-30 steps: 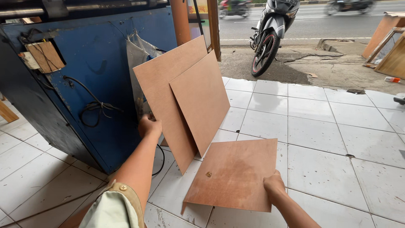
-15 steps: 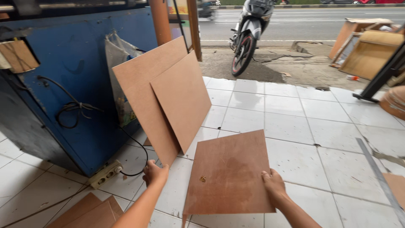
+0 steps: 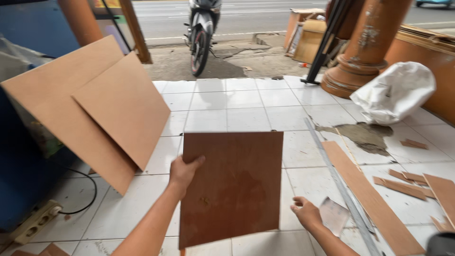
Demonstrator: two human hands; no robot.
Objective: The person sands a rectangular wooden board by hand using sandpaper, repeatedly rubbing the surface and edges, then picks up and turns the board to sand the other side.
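White floor tiles (image 3: 246, 102) spread before me; a motorcycle (image 3: 201, 33) stands at twelve o'clock, an orange pillar (image 3: 362, 47) at two.

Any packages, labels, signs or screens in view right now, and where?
Cardboard boxes: far by the roadside, right of the motorcycle; brown, open, tilted.
White sack: right side, on the tiled floor beside the round column base; bulging, crumpled.
No screens or readable labels show.

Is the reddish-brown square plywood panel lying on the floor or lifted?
Lifted: the left hand grips the reddish-brown square plywood panel by its left edge, tilted above the white tiles.
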